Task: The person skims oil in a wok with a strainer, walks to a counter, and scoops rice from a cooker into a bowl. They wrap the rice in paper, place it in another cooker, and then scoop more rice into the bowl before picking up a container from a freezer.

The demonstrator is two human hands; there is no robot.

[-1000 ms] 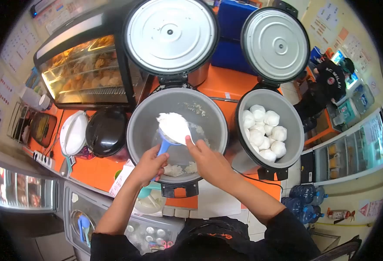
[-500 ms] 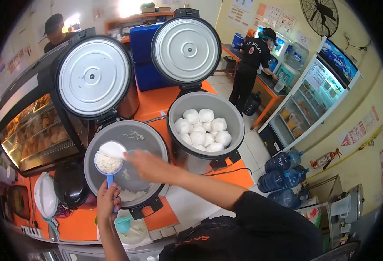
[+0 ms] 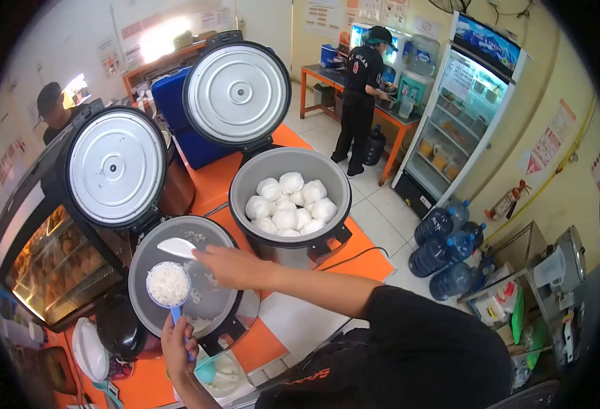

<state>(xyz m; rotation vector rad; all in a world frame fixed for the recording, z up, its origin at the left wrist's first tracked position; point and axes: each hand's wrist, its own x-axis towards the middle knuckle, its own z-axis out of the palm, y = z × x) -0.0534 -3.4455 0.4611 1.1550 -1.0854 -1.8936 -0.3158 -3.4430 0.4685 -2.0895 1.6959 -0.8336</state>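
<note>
My left hand (image 3: 178,342) is closed around the handle of a blue scoop (image 3: 176,313), whose round cup is heaped with white rice (image 3: 168,283). The scoop is over a large rice cooker (image 3: 143,249) with its lid up and some rice stuck to its wall and bottom. My right hand (image 3: 228,267) grips a white rice paddle (image 3: 176,247), its blade just above the scoop and apart from the rice. To the right, a second cooker (image 3: 343,187) holds several round, white wrapped bundles (image 3: 285,219).
Two raised lids (image 3: 114,167) stand behind the cookers. At left is a lit glass food case (image 3: 61,255). Near the front edge sits a container with a teal-handled utensil (image 3: 206,371). A co-worker (image 3: 361,95) stands by a far table; another person (image 3: 54,112) is behind the case.
The white paddle has lifted off the rice in the scoop, leaving its top in view. My view has turned rightward, and both hands appear lower in it.
</note>
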